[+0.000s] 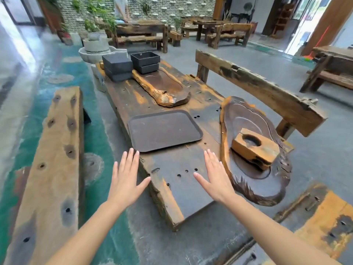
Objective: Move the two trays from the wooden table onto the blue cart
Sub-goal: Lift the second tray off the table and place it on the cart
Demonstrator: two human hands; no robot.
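A dark tray (164, 130) lies flat on the wooden table (177, 180), just beyond both hands. The left hand (125, 177) reaches toward its near left corner and the right hand (214, 174) hovers nearer right, both with fingers spread, holding nothing.

- The place looked like a rustic teahouse or courtyard restaurant, with several sets of seating.
- A long, weathered wooden table (172, 115) stood between plank benches (53, 159), and carved wooden tea trays (254, 150) lay on it.
- More rough timber tables and benches (141, 35) filled the background.
- A grey brick wall (162, 8) hung with green plants (95, 14) stood behind, beside a stone millstone (96, 44).
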